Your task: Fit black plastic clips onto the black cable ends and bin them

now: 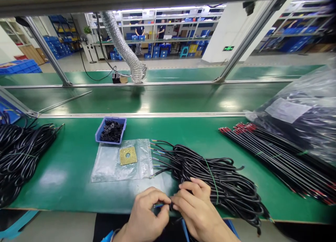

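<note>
Near the bench's front edge, my left hand (pixel 151 211) and my right hand (pixel 194 206) meet with fingertips pinched together. Between them is a small dark piece (pixel 171 205), which looks like the end of a black cable; the fingers cover most of it. A short bit of blue wire (pixel 158 206) shows inside the curl of my left fingers. Just beyond my right hand lies a tied bundle of coiled black cables (pixel 223 175), its stripped, coloured wire ends pointing left. My right fingers overlap the bundle's near left side; whether they touch it I cannot tell.
A purple-blue bin (pixel 119 142) holds small black plastic parts (pixel 111 130). Below it, a yellow sponge square (pixel 126 161) lies on a clear zip bag (pixel 105 165). More black cables (pixel 22 158) lie left; red-ended cables (pixel 275 158) and a large plastic bag (pixel 312 109) lie right. A foil duct (pixel 122 46) hangs ahead.
</note>
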Demonstrator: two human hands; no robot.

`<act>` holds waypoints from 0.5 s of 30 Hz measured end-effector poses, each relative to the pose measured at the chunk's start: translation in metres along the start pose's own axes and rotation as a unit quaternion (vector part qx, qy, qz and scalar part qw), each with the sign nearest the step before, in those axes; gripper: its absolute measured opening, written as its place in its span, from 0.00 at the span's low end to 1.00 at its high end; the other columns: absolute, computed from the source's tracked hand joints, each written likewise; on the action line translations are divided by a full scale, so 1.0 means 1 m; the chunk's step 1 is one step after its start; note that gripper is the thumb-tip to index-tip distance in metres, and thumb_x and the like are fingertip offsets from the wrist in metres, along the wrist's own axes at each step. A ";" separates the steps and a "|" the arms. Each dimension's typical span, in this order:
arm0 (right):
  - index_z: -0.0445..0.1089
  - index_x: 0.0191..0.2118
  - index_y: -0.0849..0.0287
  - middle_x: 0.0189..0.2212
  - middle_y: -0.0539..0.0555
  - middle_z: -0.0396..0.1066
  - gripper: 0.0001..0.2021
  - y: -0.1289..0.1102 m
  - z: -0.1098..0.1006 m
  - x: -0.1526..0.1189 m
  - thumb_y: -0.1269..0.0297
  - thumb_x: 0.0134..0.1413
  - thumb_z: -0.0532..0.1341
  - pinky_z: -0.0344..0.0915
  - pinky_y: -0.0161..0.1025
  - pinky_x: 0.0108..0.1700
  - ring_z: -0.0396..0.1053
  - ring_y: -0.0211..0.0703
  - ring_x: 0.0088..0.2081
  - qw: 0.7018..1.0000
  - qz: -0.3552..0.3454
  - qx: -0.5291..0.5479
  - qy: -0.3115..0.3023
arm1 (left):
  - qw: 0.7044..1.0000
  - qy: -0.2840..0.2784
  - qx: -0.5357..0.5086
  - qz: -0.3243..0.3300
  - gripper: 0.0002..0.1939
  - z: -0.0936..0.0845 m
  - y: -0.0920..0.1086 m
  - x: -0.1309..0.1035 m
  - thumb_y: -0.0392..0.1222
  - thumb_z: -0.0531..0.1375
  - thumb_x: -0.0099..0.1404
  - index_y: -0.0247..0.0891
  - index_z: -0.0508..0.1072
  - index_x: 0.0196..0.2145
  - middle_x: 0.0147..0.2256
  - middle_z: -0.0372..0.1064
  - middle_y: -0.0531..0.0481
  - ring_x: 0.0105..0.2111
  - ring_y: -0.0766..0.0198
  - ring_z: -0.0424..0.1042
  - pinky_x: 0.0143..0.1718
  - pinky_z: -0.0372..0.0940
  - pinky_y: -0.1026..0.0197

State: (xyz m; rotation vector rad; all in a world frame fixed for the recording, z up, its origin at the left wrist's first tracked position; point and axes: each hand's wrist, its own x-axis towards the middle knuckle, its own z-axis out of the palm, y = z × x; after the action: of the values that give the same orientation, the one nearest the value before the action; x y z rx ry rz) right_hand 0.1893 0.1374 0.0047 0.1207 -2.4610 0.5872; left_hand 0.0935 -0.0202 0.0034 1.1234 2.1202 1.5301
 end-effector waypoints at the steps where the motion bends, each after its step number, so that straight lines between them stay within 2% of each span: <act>1: 0.72 0.36 0.55 0.26 0.48 0.70 0.08 -0.002 -0.006 0.003 0.71 0.61 0.56 0.47 0.50 0.56 0.64 0.43 0.39 1.000 -0.007 0.004 -0.022 | 1.000 -0.024 -0.003 -0.009 0.10 -0.002 0.001 -0.001 0.27 0.59 0.56 0.37 0.76 0.33 0.29 0.75 0.47 0.30 0.61 0.74 0.34 0.67 0.64; 3: 0.71 0.34 0.55 0.27 0.48 0.69 0.07 -0.006 -0.018 0.012 0.71 0.60 0.57 0.48 0.49 0.55 0.64 0.43 0.39 0.997 -0.014 0.021 -0.071 | 0.998 -0.065 -0.011 -0.020 0.11 -0.004 0.002 -0.004 0.26 0.59 0.53 0.36 0.77 0.33 0.31 0.75 0.45 0.32 0.59 0.74 0.36 0.67 0.62; 5: 0.71 0.34 0.56 0.28 0.49 0.70 0.07 -0.007 -0.023 0.025 0.71 0.60 0.56 0.50 0.48 0.51 0.63 0.43 0.39 0.995 -0.011 0.028 -0.090 | 0.994 -0.105 -0.021 -0.013 0.14 -0.003 0.002 -0.006 0.25 0.60 0.49 0.35 0.78 0.33 0.32 0.76 0.43 0.34 0.56 0.75 0.38 0.67 0.60; 7: 0.71 0.35 0.57 0.28 0.51 0.71 0.08 -0.005 -0.017 0.038 0.71 0.60 0.55 0.51 0.47 0.44 0.62 0.45 0.38 0.998 -0.001 -0.020 -0.063 | 0.988 -0.152 -0.031 0.007 0.14 0.001 0.001 -0.007 0.24 0.61 0.46 0.33 0.79 0.31 0.31 0.78 0.41 0.34 0.54 0.76 0.40 0.67 0.59; 9: 0.72 0.37 0.59 0.29 0.54 0.72 0.08 0.000 -0.002 0.048 0.72 0.60 0.55 0.51 0.47 0.39 0.61 0.48 0.37 0.991 0.012 -0.129 -0.032 | 0.982 -0.183 -0.033 0.021 0.14 0.007 -0.001 -0.008 0.24 0.63 0.44 0.33 0.80 0.30 0.30 0.78 0.41 0.34 0.53 0.76 0.41 0.67 0.59; 10: 0.73 0.39 0.61 0.29 0.56 0.72 0.08 0.003 0.006 0.051 0.73 0.59 0.56 0.50 0.47 0.37 0.61 0.49 0.37 0.983 0.016 -0.182 -0.028 | 0.983 -0.182 -0.032 0.020 0.13 0.009 -0.001 -0.008 0.24 0.63 0.45 0.34 0.79 0.30 0.30 0.78 0.41 0.34 0.53 0.76 0.40 0.67 0.59; 12: 0.73 0.43 0.64 0.29 0.59 0.72 0.10 0.008 0.021 0.054 0.75 0.57 0.57 0.49 0.48 0.35 0.60 0.51 0.36 0.968 0.020 -0.248 -0.036 | 0.989 -0.146 -0.030 0.007 0.10 0.012 -0.002 -0.008 0.26 0.62 0.46 0.35 0.77 0.28 0.29 0.77 0.42 0.32 0.55 0.75 0.37 0.67 0.59; 15: 0.73 0.41 0.63 0.24 0.56 0.69 0.10 0.013 0.029 0.050 0.77 0.55 0.57 0.50 0.47 0.36 0.59 0.50 0.34 0.966 0.022 -0.257 -0.032 | 0.997 -0.064 -0.029 -0.017 0.04 0.011 -0.002 -0.007 0.31 0.60 0.51 0.37 0.69 0.24 0.28 0.71 0.44 0.31 0.56 0.72 0.34 0.66 0.58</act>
State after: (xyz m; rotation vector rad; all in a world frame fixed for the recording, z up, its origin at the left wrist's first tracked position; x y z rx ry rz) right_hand 0.1299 0.1392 0.0077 -0.1268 -2.5980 -0.0528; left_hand 0.1041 -0.0185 -0.0045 1.1276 1.9874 1.4537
